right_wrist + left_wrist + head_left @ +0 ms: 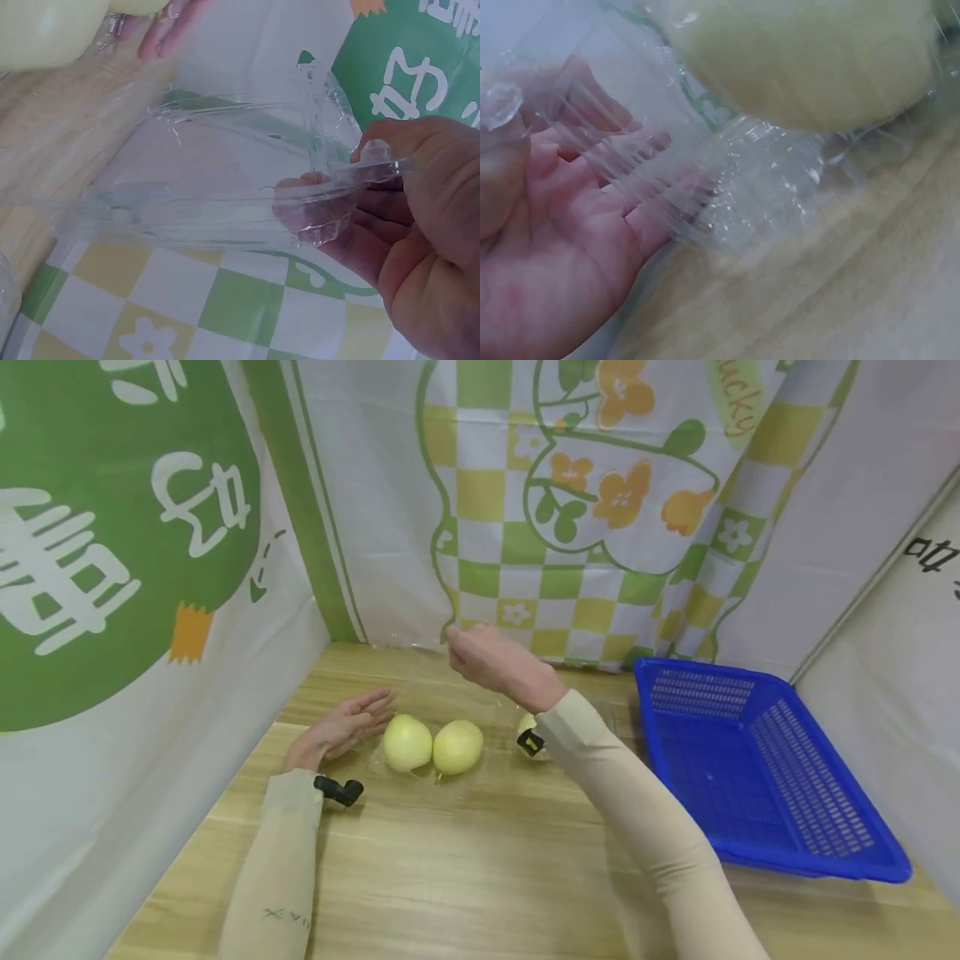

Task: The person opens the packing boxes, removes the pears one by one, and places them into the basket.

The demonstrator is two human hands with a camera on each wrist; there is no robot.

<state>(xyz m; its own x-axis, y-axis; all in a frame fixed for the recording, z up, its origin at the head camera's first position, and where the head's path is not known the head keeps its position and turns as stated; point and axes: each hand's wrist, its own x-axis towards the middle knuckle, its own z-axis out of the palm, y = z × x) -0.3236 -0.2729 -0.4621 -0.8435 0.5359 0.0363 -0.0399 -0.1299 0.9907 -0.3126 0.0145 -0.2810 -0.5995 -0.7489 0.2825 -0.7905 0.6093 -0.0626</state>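
Two round pale yellow-green pears, a left pear (407, 743) and a right pear (458, 747), sit side by side in a clear plastic container (757, 187) on the table. My right hand (498, 664) pinches the corner of its raised clear lid (210, 150) between thumb and fingers. Beside the left pear is my left hand (347, 727), palm inward and fingers mostly extended; in the left wrist view these fingers lie against the clear plastic. A third pale fruit (527, 725) shows partly behind my right wrist, mostly hidden.
A blue plastic basket (750, 852) with slotted walls stands at the right on the wooden table (465, 877). A checked, flowered curtain (517, 585) hangs behind the table. White and green printed cloth (172, 693) borders the left side.
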